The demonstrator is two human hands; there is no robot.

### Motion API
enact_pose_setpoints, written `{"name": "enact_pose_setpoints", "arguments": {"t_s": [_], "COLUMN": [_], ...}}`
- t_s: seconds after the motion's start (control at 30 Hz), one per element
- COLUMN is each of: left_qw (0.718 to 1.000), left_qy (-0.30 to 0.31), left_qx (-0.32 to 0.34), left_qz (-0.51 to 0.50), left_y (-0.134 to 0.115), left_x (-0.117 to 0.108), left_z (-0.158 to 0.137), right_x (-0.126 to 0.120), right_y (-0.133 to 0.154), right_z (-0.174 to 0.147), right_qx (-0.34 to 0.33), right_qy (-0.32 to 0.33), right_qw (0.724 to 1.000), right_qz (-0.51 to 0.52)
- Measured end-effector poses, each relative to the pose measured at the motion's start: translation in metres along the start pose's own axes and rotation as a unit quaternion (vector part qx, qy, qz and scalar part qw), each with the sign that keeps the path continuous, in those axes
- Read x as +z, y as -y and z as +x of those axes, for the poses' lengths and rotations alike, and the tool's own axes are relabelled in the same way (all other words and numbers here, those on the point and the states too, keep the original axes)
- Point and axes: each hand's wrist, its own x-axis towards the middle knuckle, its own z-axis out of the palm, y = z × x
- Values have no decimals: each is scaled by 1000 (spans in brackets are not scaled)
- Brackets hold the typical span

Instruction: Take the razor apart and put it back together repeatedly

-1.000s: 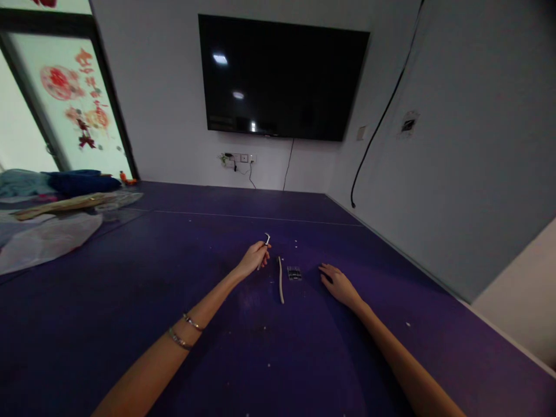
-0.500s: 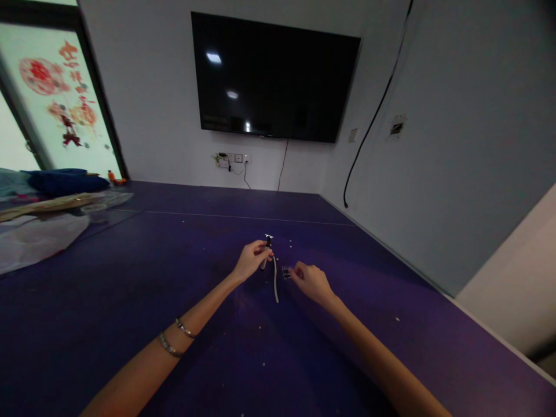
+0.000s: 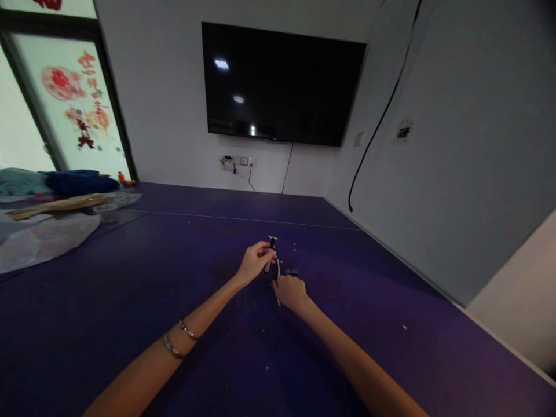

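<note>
My left hand [image 3: 256, 262] is closed around a small upright tool [image 3: 271, 243] with a thin white T-shaped top, a black neck and a grey lower end. Close beside it, a narrow white strip [image 3: 278, 269] runs toward me over the purple surface. My right hand [image 3: 290, 291] lies across the middle of this strip, fingers curled and their tips partly hidden. Whether they grip the strip or only cover it, I cannot tell. Just behind the right knuckles shows a small, dark, partly clear case [image 3: 292, 272].
Small white bits [image 3: 294, 247] are scattered on the purple surface [image 3: 195, 255]. Clear plastic sheeting [image 3: 52, 240] and dark blue cloth [image 3: 82, 181] lie at the far left. A black cable [image 3: 377, 124] hangs by the right wall; a television [image 3: 282, 84] is mounted ahead.
My right hand has moved left from the small case onto the white strip. My left hand keeps hold of the tool. The whole view has shifted slightly.
</note>
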Motion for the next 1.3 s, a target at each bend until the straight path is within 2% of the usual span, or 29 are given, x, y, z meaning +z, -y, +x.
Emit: {"name": "enact_pose_setpoints", "arguments": {"t_s": [0.17, 0.3, 0.47, 0.63, 0.77, 0.93, 1.3], "left_qw": [1000, 1000, 1000, 999, 999, 999, 996], "left_qy": [2, 8, 5, 15, 28, 42, 67], "left_qx": [-1, -2, 14, 24, 15, 1, -1], "left_qz": [-1, 4, 14, 33, 43, 23, 51], "left_y": [-1, -2, 1, -1, -9, -17, -20], "left_x": [-1, -1, -3, -8, -11, -12, -19], "left_z": [-1, -1, 3, 6, 6, 4, 0], "right_x": [1, -11, -35, -45, -51, -67, -116], "right_y": [2, -8, -51, -98, -118, -120, -102], "right_z": [0, 4, 15, 24, 22, 16, -13], "right_qx": [15, 32, 46, -6, -38, -68, -145], "right_qy": [5, 12, -5, -16, -61, -100, -119], "right_qw": [1000, 999, 993, 948, 934, 927, 924], "right_qz": [2, 26, 109, 318, 351, 354, 334]}}
